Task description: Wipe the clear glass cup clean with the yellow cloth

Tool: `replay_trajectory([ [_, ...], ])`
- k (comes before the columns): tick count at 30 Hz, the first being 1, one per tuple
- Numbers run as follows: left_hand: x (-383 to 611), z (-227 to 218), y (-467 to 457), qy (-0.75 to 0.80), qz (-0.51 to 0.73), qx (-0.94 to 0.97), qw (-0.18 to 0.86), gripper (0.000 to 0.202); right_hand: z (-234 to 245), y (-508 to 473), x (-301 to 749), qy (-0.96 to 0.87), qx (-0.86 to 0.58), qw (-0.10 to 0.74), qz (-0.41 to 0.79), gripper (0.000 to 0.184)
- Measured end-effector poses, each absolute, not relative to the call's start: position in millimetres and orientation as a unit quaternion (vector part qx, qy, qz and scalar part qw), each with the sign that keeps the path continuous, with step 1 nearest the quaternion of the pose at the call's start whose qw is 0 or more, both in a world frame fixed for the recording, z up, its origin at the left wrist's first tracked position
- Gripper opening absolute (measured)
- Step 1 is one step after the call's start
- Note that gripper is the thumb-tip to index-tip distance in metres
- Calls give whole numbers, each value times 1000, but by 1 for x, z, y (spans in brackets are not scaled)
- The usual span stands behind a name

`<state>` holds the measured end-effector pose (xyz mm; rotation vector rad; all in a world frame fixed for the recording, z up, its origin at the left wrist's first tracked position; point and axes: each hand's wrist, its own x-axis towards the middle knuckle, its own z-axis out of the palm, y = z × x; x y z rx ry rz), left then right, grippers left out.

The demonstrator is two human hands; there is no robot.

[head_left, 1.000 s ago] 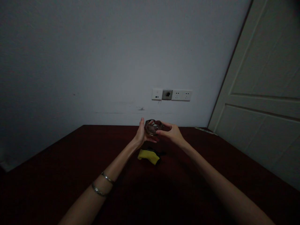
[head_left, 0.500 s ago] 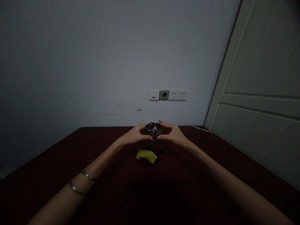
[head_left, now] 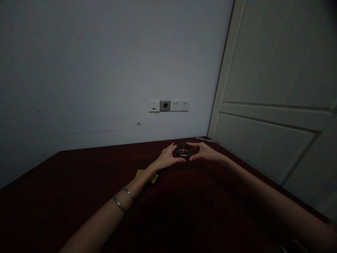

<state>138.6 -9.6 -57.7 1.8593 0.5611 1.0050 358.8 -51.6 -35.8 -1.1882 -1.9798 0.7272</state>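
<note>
Between my two hands is a round, see-through glass ashtray [head_left: 183,151], low over or on the dark red tabletop; I cannot tell whether it touches the wood. My left hand [head_left: 167,157] curves round its left side, thumb along the near rim. From the right, my right hand [head_left: 205,152] grips the opposite side with thumb and fingers. A yellow cloth [head_left: 153,178] with a dark part lies on the table, partly hidden behind my left forearm, which wears two bracelets.
The dark red table [head_left: 189,203] reaches back to a pale wall. Socket plates [head_left: 179,105] sit on that wall. A panelled door [head_left: 263,140] borders the right side, and a thin flat strip [head_left: 205,140] lies in the far right corner.
The view has turned right. Both hands have carried the ashtray to the right of the yellow cloth and lowered it; it now shows more from above. My left forearm now covers part of the cloth.
</note>
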Motion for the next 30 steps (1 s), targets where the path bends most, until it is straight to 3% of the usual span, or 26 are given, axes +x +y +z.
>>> replay_trajectory([
  [3,172,-74,-7,264,312,844,347,72,-52,-56,395,-756,-501,333,257,81],
  [7,203,-99,-9,282,267,882,266,79,-68,-65,424,-752,-525,304,258,80],
  [15,222,-132,-15,292,264,888,239,87,-93,-66,441,-749,-481,279,359,81],
  [30,211,-158,-15,323,219,888,244,87,-123,-58,436,-775,-521,211,287,81],
])
